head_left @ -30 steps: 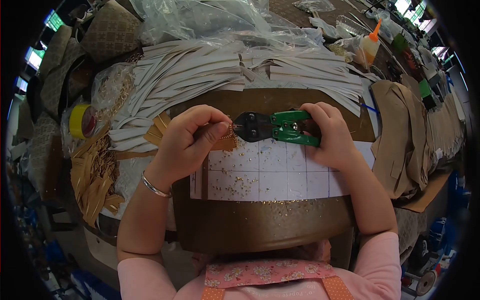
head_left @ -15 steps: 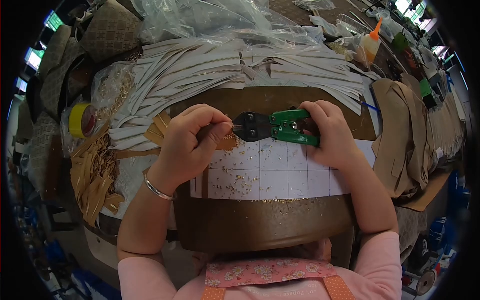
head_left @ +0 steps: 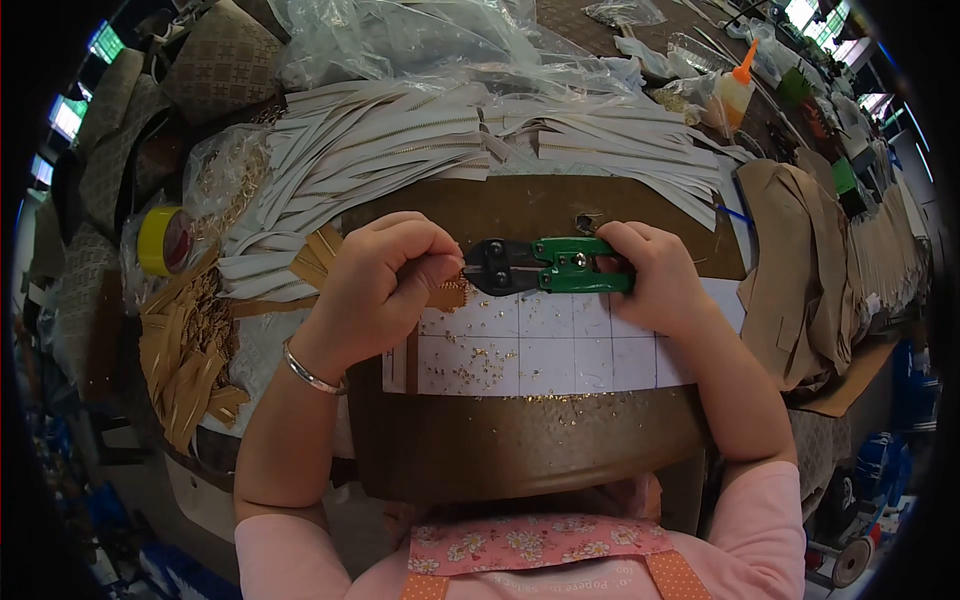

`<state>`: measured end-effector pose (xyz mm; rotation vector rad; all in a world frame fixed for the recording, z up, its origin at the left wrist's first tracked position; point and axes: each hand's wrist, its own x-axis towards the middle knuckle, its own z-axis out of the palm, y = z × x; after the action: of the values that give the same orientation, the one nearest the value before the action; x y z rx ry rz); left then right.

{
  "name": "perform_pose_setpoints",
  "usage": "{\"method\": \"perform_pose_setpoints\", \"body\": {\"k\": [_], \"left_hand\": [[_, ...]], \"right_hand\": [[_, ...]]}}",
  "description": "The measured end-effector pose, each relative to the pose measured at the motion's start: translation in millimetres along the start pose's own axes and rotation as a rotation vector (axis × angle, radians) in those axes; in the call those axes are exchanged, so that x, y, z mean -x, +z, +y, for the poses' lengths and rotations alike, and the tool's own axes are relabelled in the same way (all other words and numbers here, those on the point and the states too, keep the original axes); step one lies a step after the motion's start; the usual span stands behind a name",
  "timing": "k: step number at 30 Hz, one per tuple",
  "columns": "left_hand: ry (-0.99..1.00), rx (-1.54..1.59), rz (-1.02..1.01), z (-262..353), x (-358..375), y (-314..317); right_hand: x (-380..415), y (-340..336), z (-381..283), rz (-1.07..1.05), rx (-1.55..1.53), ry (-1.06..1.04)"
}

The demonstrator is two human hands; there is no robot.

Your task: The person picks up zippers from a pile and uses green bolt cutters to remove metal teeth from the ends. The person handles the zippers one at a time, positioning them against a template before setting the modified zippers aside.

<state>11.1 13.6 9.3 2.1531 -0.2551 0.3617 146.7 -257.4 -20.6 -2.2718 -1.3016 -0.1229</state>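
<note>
My right hand is wrapped round the green handles of a pair of cutting pliers. The dark jaws of the pliers point left and reach the fingertips of my left hand. Thumb and forefinger of that hand pinch the end of a tan zipper tape with gold teeth along its edge. The rest of the tape is partly hidden behind the hand. Below lies a white sheet with a drawn grid, scattered with small gold metal bits.
White zipper strips spread behind the brown work surface. Tan scraps and yellow tape lie at left. Brown fabric pieces are stacked at right. A bottle with an orange nozzle and clear plastic are farther back.
The plier handles have come closer together and the tool has turned slightly. My right hand has moved a little lower; my left hand keeps its pinch.
</note>
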Motion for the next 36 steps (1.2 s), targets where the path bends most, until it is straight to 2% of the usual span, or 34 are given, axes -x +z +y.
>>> {"method": "perform_pose_setpoints", "body": {"k": [6, 10, 12, 13, 15, 19, 24, 28, 30, 36], "left_hand": [[0.053, 0.163, -0.233, -7, -3, -10], [0.067, 0.25, -0.216, -14, -4, -8], [-0.119, 0.521, -0.099, -17, -2, -5], [-0.12, 0.519, -0.1, -15, -1, -4], [-0.307, 0.633, -0.06, -12, 0, -3], [-0.389, 0.552, -0.148, -17, 3, -5], [-0.322, 0.61, -0.013, -3, -1, 2], [-0.289, 0.53, -0.033, -11, 2, 0], [-0.349, 0.547, -0.119, -16, 4, -4], [-0.309, 0.52, -0.025, -13, 4, 4]], "right_hand": [[0, 0, 8, -0.032, -0.049, -0.085], [-2, -4, 6, -0.049, -0.036, -0.076], [-3, -4, 6, -0.008, -0.048, -0.068], [-4, -4, 6, 0.031, -0.06, -0.061], [-4, -5, 5, 0.011, -0.049, -0.041], [-3, -4, 2, 0.046, 0.029, -0.069], [-2, -3, 2, 0.034, 0.016, -0.01], [-1, -1, 1, 0.075, 0.04, -0.033], [-1, -1, 0, 0.072, 0.05, -0.023], [-1, -4, -1, 0.051, 0.065, -0.009]]}}
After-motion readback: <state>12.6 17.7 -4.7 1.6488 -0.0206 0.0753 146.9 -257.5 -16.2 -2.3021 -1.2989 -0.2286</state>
